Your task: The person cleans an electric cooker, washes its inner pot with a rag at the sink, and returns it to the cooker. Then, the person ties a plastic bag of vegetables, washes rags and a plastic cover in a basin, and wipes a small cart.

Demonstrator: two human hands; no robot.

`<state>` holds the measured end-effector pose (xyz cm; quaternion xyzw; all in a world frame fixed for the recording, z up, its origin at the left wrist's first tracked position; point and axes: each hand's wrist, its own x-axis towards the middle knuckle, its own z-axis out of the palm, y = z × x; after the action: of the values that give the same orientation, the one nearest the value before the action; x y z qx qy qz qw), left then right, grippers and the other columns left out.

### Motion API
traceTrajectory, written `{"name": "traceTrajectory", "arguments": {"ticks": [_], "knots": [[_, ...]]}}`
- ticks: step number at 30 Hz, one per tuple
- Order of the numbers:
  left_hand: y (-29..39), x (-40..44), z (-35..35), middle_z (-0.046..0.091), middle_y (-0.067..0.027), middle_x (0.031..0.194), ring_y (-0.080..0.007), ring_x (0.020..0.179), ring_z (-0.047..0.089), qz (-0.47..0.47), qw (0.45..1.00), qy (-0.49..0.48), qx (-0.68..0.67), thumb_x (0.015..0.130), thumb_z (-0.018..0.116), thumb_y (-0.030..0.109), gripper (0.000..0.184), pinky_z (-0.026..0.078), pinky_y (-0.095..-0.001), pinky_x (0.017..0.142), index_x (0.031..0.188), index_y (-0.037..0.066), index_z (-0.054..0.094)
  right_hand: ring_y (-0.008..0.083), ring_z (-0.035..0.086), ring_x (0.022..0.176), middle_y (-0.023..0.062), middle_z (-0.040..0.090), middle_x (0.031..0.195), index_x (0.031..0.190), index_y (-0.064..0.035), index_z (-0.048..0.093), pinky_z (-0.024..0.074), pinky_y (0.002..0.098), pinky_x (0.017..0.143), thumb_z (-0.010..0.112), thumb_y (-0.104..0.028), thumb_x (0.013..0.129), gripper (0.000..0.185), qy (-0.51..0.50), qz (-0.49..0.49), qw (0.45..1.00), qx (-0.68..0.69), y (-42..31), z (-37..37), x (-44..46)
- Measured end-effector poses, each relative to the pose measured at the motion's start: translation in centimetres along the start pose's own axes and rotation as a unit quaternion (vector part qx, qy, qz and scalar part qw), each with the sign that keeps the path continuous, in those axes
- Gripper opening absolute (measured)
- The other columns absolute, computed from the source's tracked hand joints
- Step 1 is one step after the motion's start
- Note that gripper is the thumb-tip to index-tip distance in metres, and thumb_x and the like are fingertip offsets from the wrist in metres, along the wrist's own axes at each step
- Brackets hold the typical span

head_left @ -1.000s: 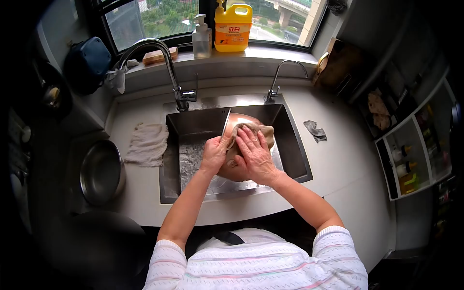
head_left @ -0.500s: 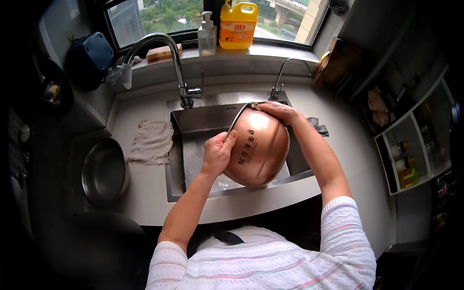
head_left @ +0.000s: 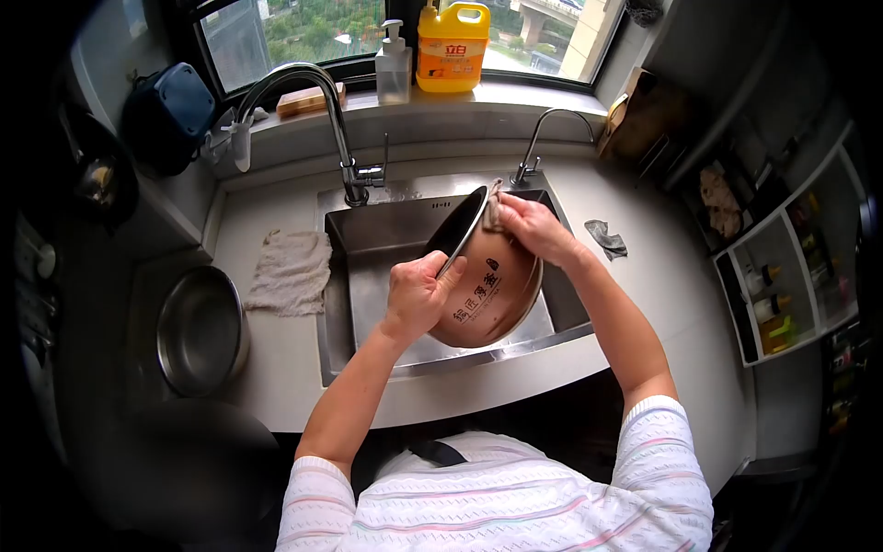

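A copper-coloured rice cooker inner pot (head_left: 492, 281) with dark lettering is tilted on its side above the steel sink (head_left: 386, 235), its dark mouth facing left. My left hand (head_left: 418, 293) grips the pot's rim at the near left, thumb on the outer wall. At the far upper rim, my right hand (head_left: 538, 227) is closed on a small beige cloth (head_left: 493, 210), which lies against the pot's edge and outside. Most of the pot's interior is hidden from view.
Left of the sink lie a pale towel (head_left: 290, 271) and a steel pot (head_left: 200, 331). Behind stand a tall faucet (head_left: 342, 138) and a smaller tap (head_left: 532, 156). A grey rag (head_left: 606, 239) is on the right counter. A yellow detergent jug (head_left: 452, 51) and pump bottle (head_left: 394, 69) occupy the sill.
The pot has turned so more of its dark inside shows. My right hand has come off the pot's upper side toward the rim, and the cloth in it is now plainly visible.
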<state>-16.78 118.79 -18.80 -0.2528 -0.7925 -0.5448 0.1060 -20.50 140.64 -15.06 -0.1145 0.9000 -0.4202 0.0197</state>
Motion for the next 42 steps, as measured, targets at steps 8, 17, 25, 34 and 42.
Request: {"name": "traceTrajectory", "arguments": {"ticks": [8, 17, 25, 34, 42], "knots": [[-1.5, -0.2, -1.2, 0.064, -0.0041, 0.086, -0.0071, 0.071, 0.057, -0.154, 0.87, 0.026, -0.468, 0.09, 0.052, 0.029, 0.03, 0.048, -0.0209, 0.065, 0.092, 0.0, 0.06, 0.023, 0.052, 0.108, 0.0133, 0.051, 0.121, 0.123, -0.0022, 0.045, 0.0439, 0.0368, 0.092, 0.043, -0.03, 0.092, 0.042, -0.062, 0.106, 0.69, 0.713, 12.7, 2.9, -2.9], [-4.2, 1.3, 3.1, 0.061, -0.0031, 0.096, -0.0098, 0.083, 0.055, -0.15, 0.823, 0.255, -0.485, 0.091, 0.049, 0.032, 0.035, 0.045, -0.0241, 0.076, 0.103, 0.0, 0.057, 0.0275, 0.04, 0.12, 0.0127, 0.04, 0.132, 0.127, -0.0035, 0.038, 0.0319, 0.0432, 0.103, 0.026, -0.027, 0.096, 0.041, 0.185, 0.121, 0.531, 0.818, 6.0, 14.3, -4.7], [-6.2, 0.8, 3.1, 0.059, -0.005, 0.096, -0.011, 0.083, 0.053, -0.182, 0.811, 0.253, -0.495, 0.092, 0.048, 0.034, 0.037, 0.044, -0.0252, 0.077, 0.103, -0.001, 0.054, 0.0268, 0.031, 0.128, 0.0163, 0.032, 0.138, 0.132, 0.0023, 0.032, 0.0269, 0.0341, 0.103, 0.043, -0.011, 0.091, 0.044, 0.393, -0.076, 0.898, 0.185, 3.0, 15.0, -4.7], [-4.5, 0.0, 0.9, 0.061, -0.0069, 0.095, -0.0126, 0.082, 0.058, -0.197, 0.843, 0.148, -0.478, 0.092, 0.048, 0.024, 0.029, 0.049, -0.0268, 0.075, 0.103, -0.002, 0.055, 0.019, 0.05, 0.11, 0.0123, 0.053, 0.12, 0.124, -0.0007, 0.045, 0.0388, 0.0265, 0.093, 0.044, -0.028, 0.093, 0.041, 0.122, -0.036, 0.923, 0.364, 5.3, 6.8, 2.1], [-2.3, -0.5, 0.0, 0.061, -0.0055, 0.094, -0.0114, 0.081, 0.057, -0.167, 0.827, 0.167, -0.51, 0.09, 0.052, 0.024, 0.028, 0.048, -0.0253, 0.074, 0.101, -0.001, 0.057, 0.0208, 0.053, 0.105, 0.0092, 0.053, 0.118, 0.12, -0.0038, 0.047, 0.0458, 0.0361, 0.089, 0.035, -0.033, 0.095, 0.041, 0.089, 0.149, 0.729, 0.662, 10.0, 10.7, -1.6]]}}
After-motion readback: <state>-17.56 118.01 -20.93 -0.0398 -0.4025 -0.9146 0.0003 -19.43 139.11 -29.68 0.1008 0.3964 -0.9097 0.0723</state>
